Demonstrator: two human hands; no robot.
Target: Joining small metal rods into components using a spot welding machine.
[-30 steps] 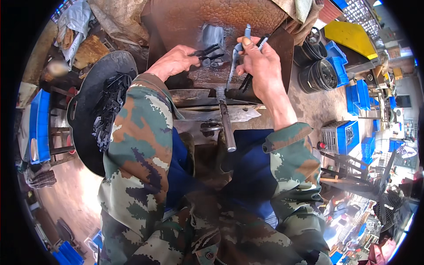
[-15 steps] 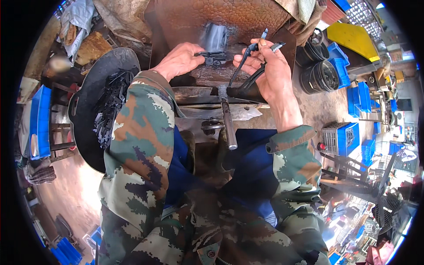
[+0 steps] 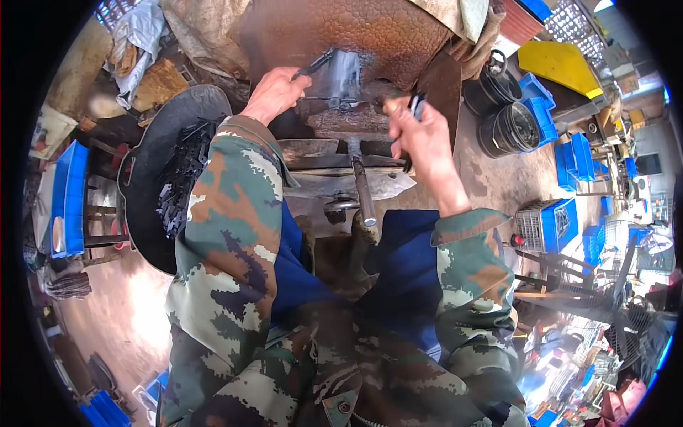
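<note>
My left hand (image 3: pixel 277 92) is closed on a dark, narrow metal piece (image 3: pixel 314 62) that sticks out up and to the right from its fingertips. Beside it lies a shiny pale patch (image 3: pixel 346 69) of the brown work block (image 3: pixel 334 122). To the right, my right hand (image 3: pixel 425 139) grips a dark plier-like tool (image 3: pixel 417 104), smeared by motion, so its jaws cannot be made out. A few small bits (image 3: pixel 343 104) lie at the lower end of the shiny patch. Below, a round metal bar (image 3: pixel 363 191) juts out toward me.
On my left, a big black pan (image 3: pixel 148 203) holds many dark metal pieces (image 3: pixel 174 178). Black buckets (image 3: pixel 506 129) and blue crates (image 3: pixel 557 224) stand on the right. A rough brown sheet (image 3: pixel 356 25) rises behind the work block, with sacking (image 3: pixel 206 35) to its left.
My left hand has raised a dark piece from the small pile on the block, most of which no longer shows. My right hand has turned and shifted slightly down with its tool.
</note>
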